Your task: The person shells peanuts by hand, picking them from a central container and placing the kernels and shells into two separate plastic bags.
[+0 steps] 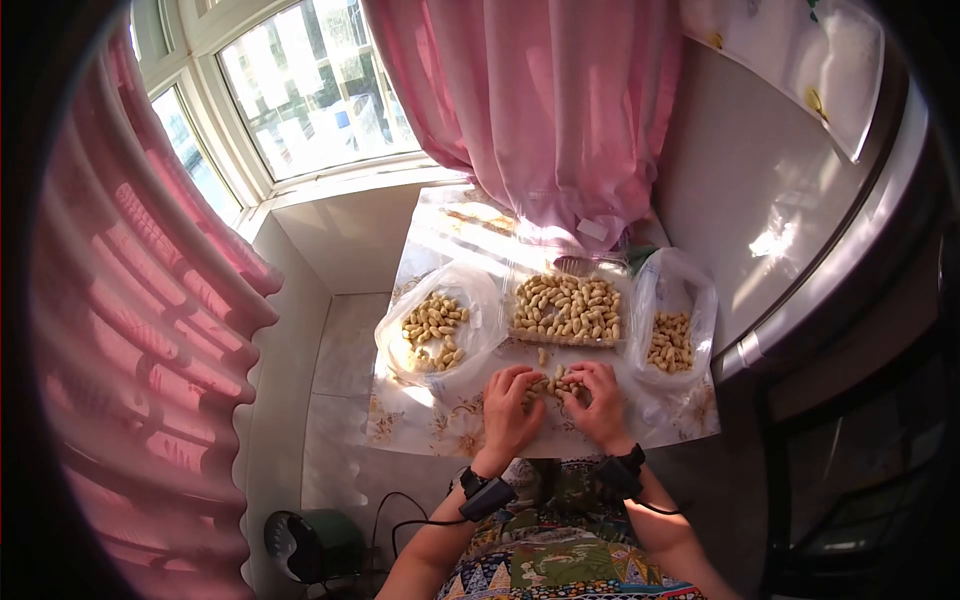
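Near the front of the table, my left hand [512, 408] has its fingers curled in around peanuts. Facing it, my right hand [600, 405] is also curled, with its fingertips on peanuts. Several unshelled peanuts [559, 383] lie in a small pile between the two hands, partly hidden by the fingers. One loose peanut [543, 356] rests just beyond them. Behind my hands stands a clear plastic box [572, 341] heaped with peanuts. A white plastic bag [480, 295] with peanuts lies open on the left, and another plastic bag [700, 290] with peanuts is on the right.
A flowered cloth covers the small table [455, 432]. Pink curtains [550, 110] hang behind it and at the left, beside a sunlit window [310, 85]. A pale panel [775, 190] borders the right side. A dark green round device [325, 543] stands on the floor.
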`<state>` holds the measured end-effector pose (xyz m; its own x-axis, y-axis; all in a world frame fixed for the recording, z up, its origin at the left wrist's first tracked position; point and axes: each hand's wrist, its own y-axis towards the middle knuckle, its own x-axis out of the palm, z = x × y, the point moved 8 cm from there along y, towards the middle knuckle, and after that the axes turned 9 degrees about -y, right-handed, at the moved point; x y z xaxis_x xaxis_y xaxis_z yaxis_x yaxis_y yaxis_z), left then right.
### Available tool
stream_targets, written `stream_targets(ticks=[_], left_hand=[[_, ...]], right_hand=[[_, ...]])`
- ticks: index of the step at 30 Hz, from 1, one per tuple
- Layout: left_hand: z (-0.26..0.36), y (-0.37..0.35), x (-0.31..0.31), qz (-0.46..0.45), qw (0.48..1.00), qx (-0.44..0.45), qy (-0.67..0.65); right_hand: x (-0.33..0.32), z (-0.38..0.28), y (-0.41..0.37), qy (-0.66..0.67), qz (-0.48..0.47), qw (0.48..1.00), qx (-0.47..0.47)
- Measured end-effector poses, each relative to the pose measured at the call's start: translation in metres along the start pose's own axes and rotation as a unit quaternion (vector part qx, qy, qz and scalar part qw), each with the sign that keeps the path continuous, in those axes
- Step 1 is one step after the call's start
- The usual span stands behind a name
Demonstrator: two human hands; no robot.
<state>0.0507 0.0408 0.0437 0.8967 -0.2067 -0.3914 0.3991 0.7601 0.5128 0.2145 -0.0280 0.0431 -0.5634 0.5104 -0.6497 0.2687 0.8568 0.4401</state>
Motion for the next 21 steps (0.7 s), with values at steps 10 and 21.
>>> stream_targets(ticks=[10,21], left_hand=[[0.003,-0.002,-0.002,0.043,0.999,-0.009,0.027],[0.002,-0.003,0.002,0.028,0.998,-0.005,0.049]], right_hand=[[0.013,-0.017,0.002,-0.131,-0.034,0.988,-0.079],[0.012,-0.012,0.001,-0.090,-0.039,0.993,-0.069]])
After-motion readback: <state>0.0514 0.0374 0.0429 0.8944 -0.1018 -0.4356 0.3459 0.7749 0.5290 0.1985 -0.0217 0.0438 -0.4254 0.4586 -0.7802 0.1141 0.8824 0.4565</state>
